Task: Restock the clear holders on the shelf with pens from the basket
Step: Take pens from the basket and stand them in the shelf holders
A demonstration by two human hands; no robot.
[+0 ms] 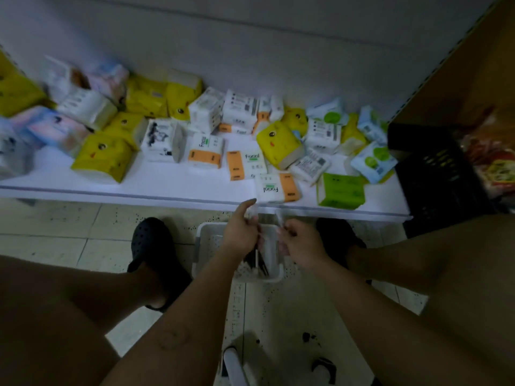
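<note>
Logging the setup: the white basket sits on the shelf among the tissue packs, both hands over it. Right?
No. The head view shows the white basket on the floor, below the shelf; left hand and right hand are over it.

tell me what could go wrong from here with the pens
1. The left hand seems to grip a bunch of pens over the basket. The view is blurred, and a loose grip could drop some on the floor.
2. Tissue packs crowd the shelf, and an orange-and-white pack lies at its front edge just beyond the left hand, so lifting the pens could knock it off.
</note>
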